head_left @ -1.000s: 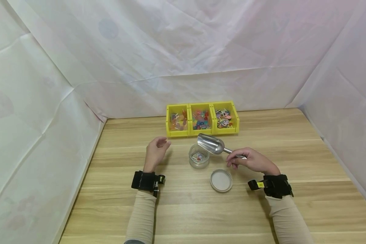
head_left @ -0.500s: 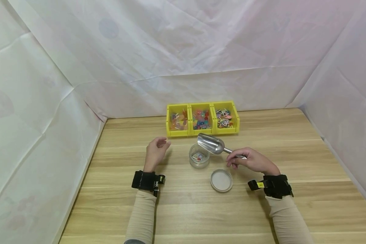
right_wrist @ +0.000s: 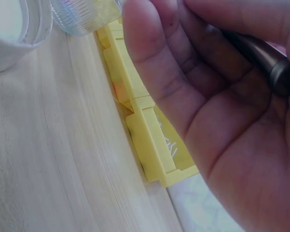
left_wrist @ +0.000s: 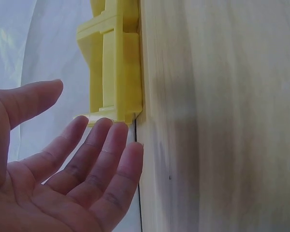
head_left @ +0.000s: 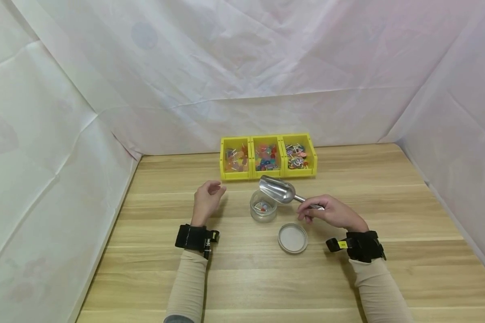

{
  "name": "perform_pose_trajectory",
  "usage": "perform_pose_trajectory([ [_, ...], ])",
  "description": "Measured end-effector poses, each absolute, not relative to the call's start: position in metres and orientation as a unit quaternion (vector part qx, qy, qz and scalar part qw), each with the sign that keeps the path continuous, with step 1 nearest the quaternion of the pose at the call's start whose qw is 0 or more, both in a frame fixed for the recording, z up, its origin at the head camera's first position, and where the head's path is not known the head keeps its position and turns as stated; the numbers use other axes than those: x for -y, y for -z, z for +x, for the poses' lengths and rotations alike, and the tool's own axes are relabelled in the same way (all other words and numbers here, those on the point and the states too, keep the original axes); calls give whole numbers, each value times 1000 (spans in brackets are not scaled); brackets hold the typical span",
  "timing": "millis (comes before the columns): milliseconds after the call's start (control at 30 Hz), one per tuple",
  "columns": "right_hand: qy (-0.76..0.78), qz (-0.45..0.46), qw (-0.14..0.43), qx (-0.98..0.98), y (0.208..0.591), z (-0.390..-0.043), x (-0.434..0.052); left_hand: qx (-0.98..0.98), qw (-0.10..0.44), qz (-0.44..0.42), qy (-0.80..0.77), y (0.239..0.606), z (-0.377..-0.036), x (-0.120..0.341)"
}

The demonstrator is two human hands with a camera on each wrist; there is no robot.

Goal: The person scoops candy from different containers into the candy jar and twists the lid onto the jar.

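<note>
My right hand grips the handle of a metal scoop. In the right wrist view the dark end of the scoop's handle lies between the curled fingers and the palm. The scoop's bowl overlaps the back rim of a glass jar, which has a few small coloured pieces and a white stick at its bottom. My left hand is to the left of the jar, holding nothing. Its fingers are relaxed and spread from the thumb in the left wrist view. A round lid lies in front of the jar, near the right hand.
Three joined yellow bins stand at the back of the wooden table. Small lollipops fill the right bin; the middle and left ones hold colourful candy-like pieces. White cloth hangs behind and along both sides.
The right hand and scoop have shifted very slightly to the left. The left hand, the jar and the lid stay nearly as they were.
</note>
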State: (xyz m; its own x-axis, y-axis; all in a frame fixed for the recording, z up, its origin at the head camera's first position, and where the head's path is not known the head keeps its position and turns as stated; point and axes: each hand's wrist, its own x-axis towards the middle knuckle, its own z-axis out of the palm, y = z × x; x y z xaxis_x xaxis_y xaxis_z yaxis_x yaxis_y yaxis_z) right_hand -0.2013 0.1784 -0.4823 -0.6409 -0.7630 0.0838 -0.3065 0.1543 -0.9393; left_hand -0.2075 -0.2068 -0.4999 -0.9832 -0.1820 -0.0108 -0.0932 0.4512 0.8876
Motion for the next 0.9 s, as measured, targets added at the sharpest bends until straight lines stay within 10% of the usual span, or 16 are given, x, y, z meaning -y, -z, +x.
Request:
perform_pose_trajectory([
  [900, 527, -360, 203, -743, 468, -217, -159, 849, 44, 108, 515, 504, -210, 215],
])
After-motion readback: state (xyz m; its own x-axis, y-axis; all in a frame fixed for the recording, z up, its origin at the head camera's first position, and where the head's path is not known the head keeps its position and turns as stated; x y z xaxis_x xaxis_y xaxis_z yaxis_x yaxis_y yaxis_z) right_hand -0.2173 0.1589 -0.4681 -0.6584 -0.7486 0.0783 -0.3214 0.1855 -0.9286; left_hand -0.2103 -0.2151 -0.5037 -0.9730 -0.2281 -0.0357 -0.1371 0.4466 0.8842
